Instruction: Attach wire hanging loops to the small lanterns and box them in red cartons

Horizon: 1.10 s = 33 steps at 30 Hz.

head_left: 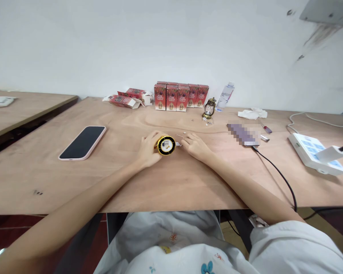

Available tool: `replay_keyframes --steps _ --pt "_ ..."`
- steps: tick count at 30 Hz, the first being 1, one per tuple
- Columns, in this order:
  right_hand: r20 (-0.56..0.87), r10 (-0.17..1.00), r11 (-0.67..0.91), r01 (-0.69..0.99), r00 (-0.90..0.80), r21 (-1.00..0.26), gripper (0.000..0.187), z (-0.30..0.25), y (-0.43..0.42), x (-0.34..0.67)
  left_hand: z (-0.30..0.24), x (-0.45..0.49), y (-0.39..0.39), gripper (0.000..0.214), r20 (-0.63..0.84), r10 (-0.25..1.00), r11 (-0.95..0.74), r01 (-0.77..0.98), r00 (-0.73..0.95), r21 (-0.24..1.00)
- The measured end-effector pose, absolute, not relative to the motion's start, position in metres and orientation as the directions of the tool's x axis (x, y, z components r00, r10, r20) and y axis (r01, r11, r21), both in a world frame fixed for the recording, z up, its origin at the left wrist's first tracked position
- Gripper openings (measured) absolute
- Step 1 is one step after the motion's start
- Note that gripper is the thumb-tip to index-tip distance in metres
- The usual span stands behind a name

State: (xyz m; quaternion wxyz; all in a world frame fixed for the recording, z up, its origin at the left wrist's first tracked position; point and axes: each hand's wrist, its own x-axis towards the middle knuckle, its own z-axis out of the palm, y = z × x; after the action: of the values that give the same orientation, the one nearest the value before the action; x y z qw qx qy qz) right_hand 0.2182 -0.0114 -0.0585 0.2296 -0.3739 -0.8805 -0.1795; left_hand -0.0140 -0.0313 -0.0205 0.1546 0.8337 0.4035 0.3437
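Observation:
My left hand [148,150] is wrapped round a small gold-trimmed lantern [166,152] lying on its side. Its round base faces me, a black ring around a white middle where small inner parts show. Just to the right, my right hand [196,146] rests low over the table with its fingertips drawn together. Beside those fingertips lie a small white piece [178,144] and a thin wire-like piece; whether the fingers grip either one I cannot make out. Farther back, a bronze-coloured lantern [209,109] stands upright with tiny bits in front of it.
Red printed boxes [172,98] stand against the wall, with opened boxes [125,101] to their left. A clear bottle [225,96] leans nearby. A phone [83,143] lies left; a cabled phone [242,134], screwdriver [267,129], tissue [252,113] and power strip [311,152] lie right.

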Motion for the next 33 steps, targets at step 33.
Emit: replay_keyframes --steps 33 --pt "0.18 -0.062 0.998 -0.063 -0.982 0.003 0.038 -0.052 -0.136 0.128 -0.037 -0.01 -0.027 0.039 0.45 0.845 -0.507 0.706 0.291 0.495"
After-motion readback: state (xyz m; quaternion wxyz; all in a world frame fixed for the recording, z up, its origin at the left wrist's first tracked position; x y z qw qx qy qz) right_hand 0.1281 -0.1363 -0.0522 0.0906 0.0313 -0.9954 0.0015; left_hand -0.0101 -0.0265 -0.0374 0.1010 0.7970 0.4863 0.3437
